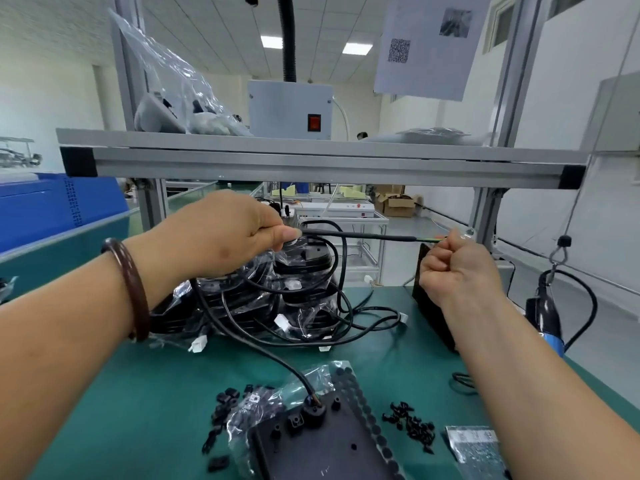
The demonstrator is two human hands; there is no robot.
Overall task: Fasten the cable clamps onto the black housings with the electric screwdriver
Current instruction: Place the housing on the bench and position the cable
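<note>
Both hands were up over the green mat, with a black cable stretched level between them. Left hand: thumb and curled fingers clamped on the cable sheath, bracelet on the wrist. Right hand: fingers curled into a fist, pinching the cable's stripped coloured end. The black housing lay flat at the near edge, centre, with a cable entering at its far side. Loose cable clamps sat just left of it, screws to its right. The electric screwdriver hung at the right, clear of both hands. Bagged housings were stacked far centre, below the stretched cable.
</note>
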